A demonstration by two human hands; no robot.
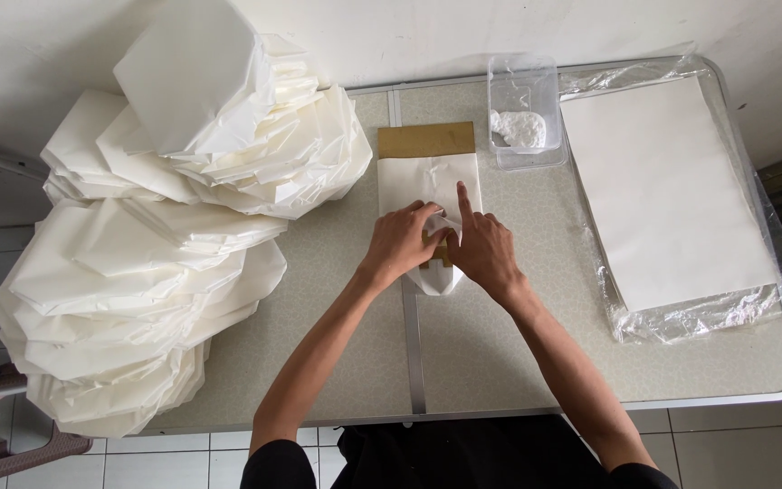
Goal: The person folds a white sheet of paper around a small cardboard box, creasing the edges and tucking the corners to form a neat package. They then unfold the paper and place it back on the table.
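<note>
A white paper sheet (427, 177) lies folded around a brown cardboard form (426, 139) at the middle of the table. My left hand (402, 242) presses down on the near folded end of the paper, fingers bent. My right hand (481, 249) rests beside it, its index finger stretched out along the paper's crease. Both hands touch the paper, and the pointed near flap (438, 281) shows just below them.
A large heap of folded white paper bags (165, 235) covers the table's left side. A clear plastic box (525, 113) with white paste stands at the back. A stack of flat white sheets on plastic wrap (672, 195) lies at the right. The table's edge (590, 406) is near me.
</note>
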